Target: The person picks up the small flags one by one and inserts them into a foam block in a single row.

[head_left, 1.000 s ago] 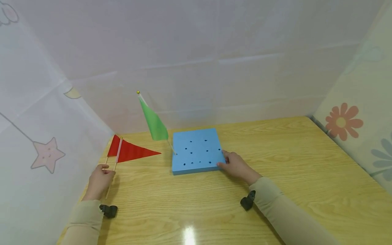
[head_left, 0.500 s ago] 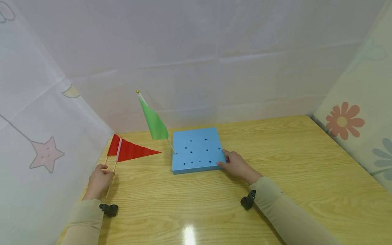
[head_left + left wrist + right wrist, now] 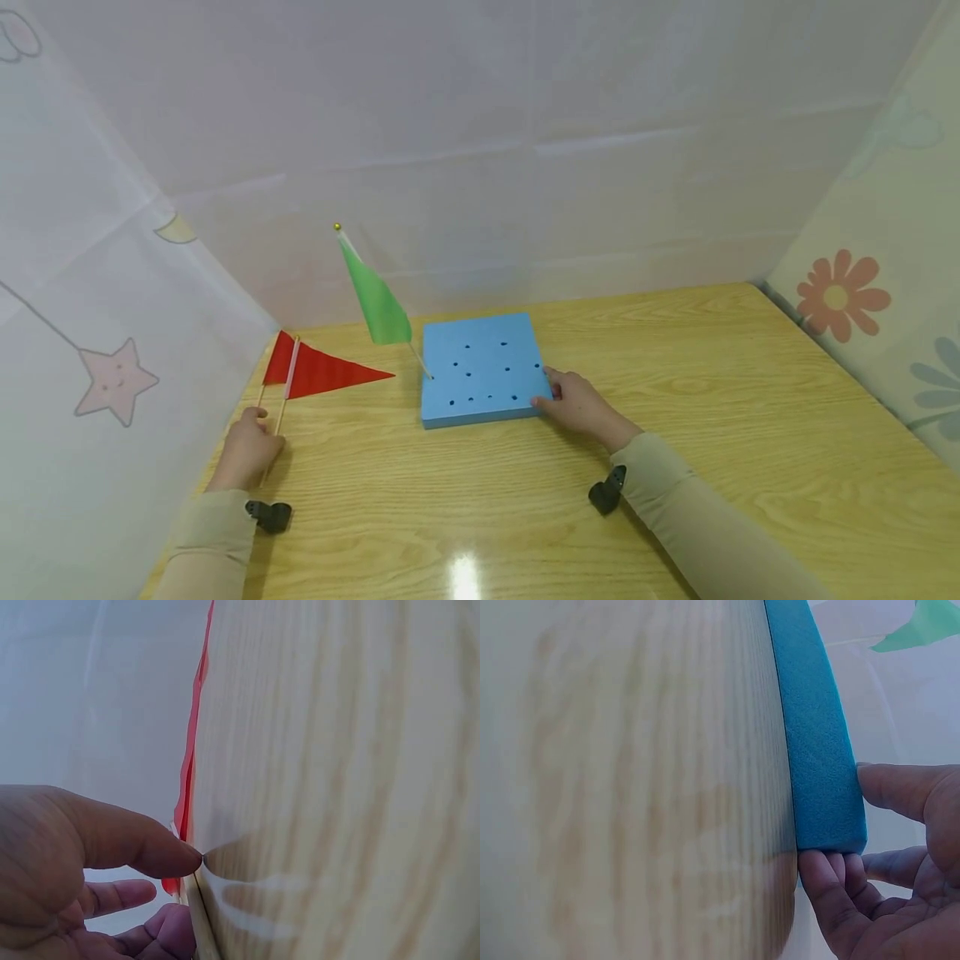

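Observation:
My left hand [image 3: 246,448] is at the thin wooden sticks of two red triangular flags, one flag [image 3: 330,372] lying across the other [image 3: 278,358]. In the left wrist view the thumb reaches over a stick [image 3: 201,919] down at the tabletop, with the fingers spread apart from it on the other side. My right hand [image 3: 581,404] holds the near right corner of a blue foam block [image 3: 487,358], thumb on its top edge and fingers against its side. A green flag [image 3: 382,308] stands tilted leftward in a hole at the block's left edge.
Several small dark holes dot the block's top. The wooden table [image 3: 712,433] ends at a pale cloth backdrop [image 3: 480,208] behind, with printed cloth on both sides. A small black camera sits on each wrist.
My left hand has drawn back slightly along the sticks, its thumb and forefinger wider apart. The flags, block and right hand have stayed in place.

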`<state>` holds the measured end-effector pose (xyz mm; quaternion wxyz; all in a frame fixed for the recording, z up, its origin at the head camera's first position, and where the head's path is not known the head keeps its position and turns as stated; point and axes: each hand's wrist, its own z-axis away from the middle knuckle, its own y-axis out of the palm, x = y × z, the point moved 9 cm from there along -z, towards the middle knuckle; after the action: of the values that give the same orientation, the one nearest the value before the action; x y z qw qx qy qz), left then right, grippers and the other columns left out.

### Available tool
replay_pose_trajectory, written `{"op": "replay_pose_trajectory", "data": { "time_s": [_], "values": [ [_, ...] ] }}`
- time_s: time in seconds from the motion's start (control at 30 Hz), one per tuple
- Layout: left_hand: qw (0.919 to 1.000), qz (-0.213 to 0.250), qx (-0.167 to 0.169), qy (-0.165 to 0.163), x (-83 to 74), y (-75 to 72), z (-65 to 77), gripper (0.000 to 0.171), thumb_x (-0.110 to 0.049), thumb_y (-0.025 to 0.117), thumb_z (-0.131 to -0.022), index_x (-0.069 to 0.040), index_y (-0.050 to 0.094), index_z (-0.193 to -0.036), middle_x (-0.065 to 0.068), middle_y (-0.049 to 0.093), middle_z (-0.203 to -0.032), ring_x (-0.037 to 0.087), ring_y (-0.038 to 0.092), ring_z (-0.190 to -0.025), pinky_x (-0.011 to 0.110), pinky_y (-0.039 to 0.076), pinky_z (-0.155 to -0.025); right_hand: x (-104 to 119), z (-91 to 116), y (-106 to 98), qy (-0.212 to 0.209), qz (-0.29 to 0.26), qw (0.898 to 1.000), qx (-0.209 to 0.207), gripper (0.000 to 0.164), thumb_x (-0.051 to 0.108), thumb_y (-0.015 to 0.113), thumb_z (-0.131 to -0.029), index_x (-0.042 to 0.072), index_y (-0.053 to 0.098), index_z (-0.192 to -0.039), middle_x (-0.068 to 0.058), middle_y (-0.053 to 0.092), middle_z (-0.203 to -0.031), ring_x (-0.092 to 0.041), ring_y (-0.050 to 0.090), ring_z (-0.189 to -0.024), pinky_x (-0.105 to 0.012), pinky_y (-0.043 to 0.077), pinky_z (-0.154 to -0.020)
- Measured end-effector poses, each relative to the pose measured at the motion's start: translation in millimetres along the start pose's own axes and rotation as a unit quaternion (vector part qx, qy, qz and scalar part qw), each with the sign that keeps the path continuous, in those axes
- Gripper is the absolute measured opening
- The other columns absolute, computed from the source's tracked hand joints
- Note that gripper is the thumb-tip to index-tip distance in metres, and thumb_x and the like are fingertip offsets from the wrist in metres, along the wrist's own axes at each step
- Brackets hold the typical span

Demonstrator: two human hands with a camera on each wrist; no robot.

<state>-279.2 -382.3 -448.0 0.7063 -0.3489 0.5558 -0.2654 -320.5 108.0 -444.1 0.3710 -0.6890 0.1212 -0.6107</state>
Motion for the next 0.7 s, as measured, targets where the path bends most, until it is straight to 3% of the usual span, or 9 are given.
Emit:
{"op": "replay_pose_trajectory", "data": {
  "time_s": [0.27,0.53,0.7],
  "values": [
    [0.9999,-0.014,-0.007,0.006,-2.6,-3.1,3.3,0.057,0.000,0.052,-0.085,0.025,0.031,-0.132,0.046,0.049,-0.120,0.054,0.052,-0.108,0.061,0.046,-0.090,-1.6,0.1,0.8,0.009,-0.012,1.000,0.003,0.070,0.016,0.067,-0.101,-0.017,0.032,-0.152,0.004,0.027,-0.060,-0.013,0.020,-0.054,-0.028,0.025,-0.056],
    [0.9991,-0.039,-0.014,0.008,-5.2,-6.0,3.6,0.045,-0.003,0.052,-0.085,0.023,0.038,-0.119,0.039,0.055,-0.104,0.051,0.055,-0.097,0.060,0.047,-0.086,-4.9,-0.4,1.2,0.013,-0.010,1.000,0.004,0.071,0.017,0.068,-0.101,-0.015,0.032,-0.153,0.003,0.028,-0.061,-0.013,0.020,-0.054,-0.028,0.025,-0.057],
    [0.9983,-0.057,-0.010,0.008,-6.4,-6.7,3.2,0.044,-0.003,0.050,-0.085,0.024,0.040,-0.118,0.045,0.053,-0.113,0.058,0.053,-0.107,0.063,0.046,-0.091,-2.5,0.6,0.7,0.007,-0.011,1.000,0.001,0.070,0.016,0.067,-0.101,-0.017,0.032,-0.152,0.003,0.028,-0.061,-0.013,0.020,-0.054,-0.029,0.026,-0.057]
  ]
}}
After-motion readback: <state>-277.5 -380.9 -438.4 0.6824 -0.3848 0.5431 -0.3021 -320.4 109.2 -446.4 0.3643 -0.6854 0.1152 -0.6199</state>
